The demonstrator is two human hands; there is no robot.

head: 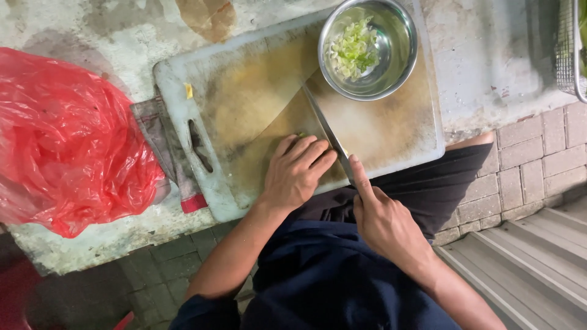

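Stained cutting board point(257, 91) carries the left hand point(296, 174) pressing greens beside the knife point(327, 131) gripped by the right hand point(385, 223).

Long thin steel knife blade point(327, 131), frame centre, angled diagonally across stained white plastic cutting board point(244, 91), tip toward upper left. Small green vegetable piece point(302, 135), mostly hidden under fingers, lying on board just left of blade.
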